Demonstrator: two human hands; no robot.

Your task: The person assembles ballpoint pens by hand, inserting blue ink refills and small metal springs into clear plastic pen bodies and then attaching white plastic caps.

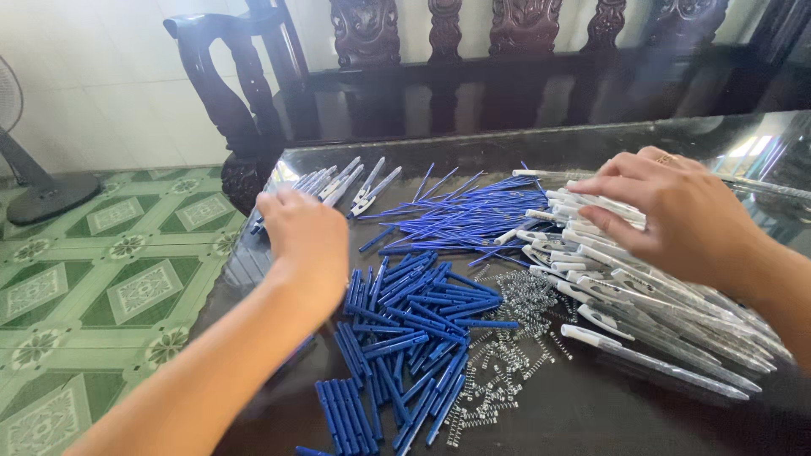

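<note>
Left hand (306, 239) back up, fingers curled under, grip not visible, nearest the finished pens (346, 184) just beyond it | right hand (676, 215) spread loosely, fingertips on the clear pen barrels (642, 295) heaped beneath it | between hands: blue refills (460, 215), blue caps (405, 338), small springs (515, 338) on the dark table (591, 405).

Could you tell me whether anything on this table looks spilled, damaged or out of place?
Nothing looks damaged. The pen parts lie in loose sorted heaps: blue caps, thin blue refills, small metal springs and clear barrels. The springs are scattered rather untidily between the caps and barrels.
</note>
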